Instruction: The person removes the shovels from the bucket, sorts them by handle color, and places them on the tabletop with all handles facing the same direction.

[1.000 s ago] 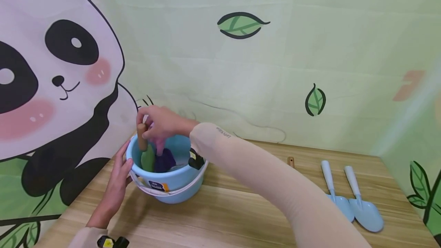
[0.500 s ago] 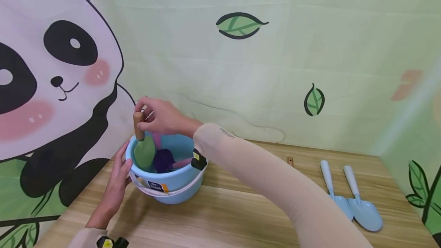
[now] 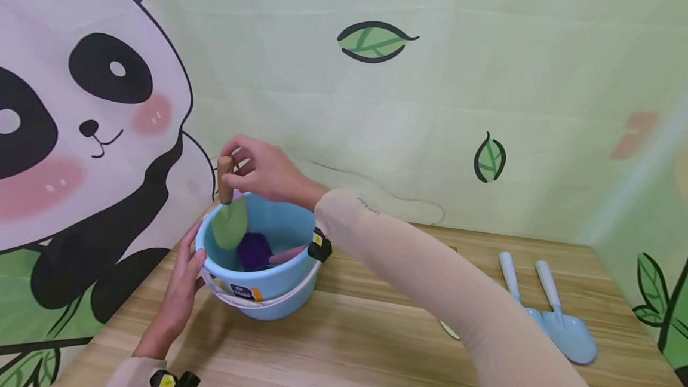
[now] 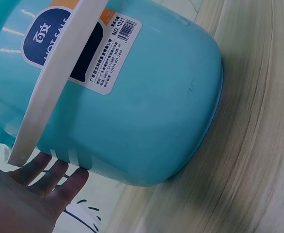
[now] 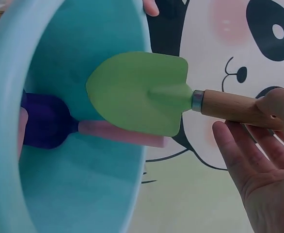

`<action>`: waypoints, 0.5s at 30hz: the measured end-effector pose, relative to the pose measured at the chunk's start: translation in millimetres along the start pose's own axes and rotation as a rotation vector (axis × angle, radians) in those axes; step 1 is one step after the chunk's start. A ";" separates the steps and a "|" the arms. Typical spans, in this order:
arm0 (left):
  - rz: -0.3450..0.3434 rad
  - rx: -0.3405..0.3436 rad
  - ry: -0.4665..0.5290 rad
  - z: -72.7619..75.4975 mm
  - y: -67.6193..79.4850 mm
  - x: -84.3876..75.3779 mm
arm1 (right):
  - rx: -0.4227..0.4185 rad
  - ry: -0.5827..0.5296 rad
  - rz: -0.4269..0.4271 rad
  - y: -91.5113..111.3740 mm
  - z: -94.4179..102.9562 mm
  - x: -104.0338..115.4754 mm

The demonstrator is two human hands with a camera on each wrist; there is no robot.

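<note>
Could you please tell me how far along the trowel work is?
Apparently unpacked: two blue trowels on the table. In hand: a green trowel, held by the right hand; the left hand rests against the bucket. Seemingly left: at least one purple-bladed trowel inside the bucket.

Soft, even light is filling the head view, with a pale streak glaring on the wall (image 3: 636,181) above the counter's (image 3: 349,345) far right corner. A faint shadow is spreading beneath the bucket (image 3: 282,282). Both wrist views are looking dimmer and greyer.
</note>
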State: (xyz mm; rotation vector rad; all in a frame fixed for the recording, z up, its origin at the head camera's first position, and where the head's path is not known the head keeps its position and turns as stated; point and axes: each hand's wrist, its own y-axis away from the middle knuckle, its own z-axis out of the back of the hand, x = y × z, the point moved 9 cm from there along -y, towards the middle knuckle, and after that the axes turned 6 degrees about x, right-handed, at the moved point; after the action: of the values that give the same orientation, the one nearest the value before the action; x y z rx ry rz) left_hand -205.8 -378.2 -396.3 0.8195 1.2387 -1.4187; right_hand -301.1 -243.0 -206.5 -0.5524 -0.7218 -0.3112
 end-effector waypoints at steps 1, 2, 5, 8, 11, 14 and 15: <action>0.000 -0.001 0.004 0.0 0.0 0.5 | -0.002 0.001 -0.003 0.7 1.6 0.7; 0.002 -0.002 0.006 0.0 0.1 0.8 | -0.006 0.003 -0.006 1.3 3.3 1.4; 0.002 -0.003 0.005 -0.6 -0.1 0.9 | -0.024 -0.001 -0.001 3.3 9.1 4.2; 0.001 -0.005 0.008 -1.1 0.2 0.0 | -0.049 -0.005 0.025 5.0 16.0 8.8; -0.003 -0.007 0.014 -1.2 0.8 -0.6 | -0.068 -0.017 0.054 7.1 22.8 14.4; -0.005 -0.010 0.012 -0.7 0.7 -0.2 | -0.084 -0.016 0.072 9.6 29.1 19.8; -0.006 -0.011 0.012 -0.7 0.8 -0.1 | -0.089 -0.012 0.077 10.6 31.0 21.3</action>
State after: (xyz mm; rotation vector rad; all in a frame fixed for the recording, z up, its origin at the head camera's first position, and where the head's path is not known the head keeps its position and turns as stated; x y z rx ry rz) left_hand -205.1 -377.4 -396.6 0.8188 1.2578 -1.4129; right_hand -297.7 -218.2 -176.5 -0.6654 -0.6987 -0.2690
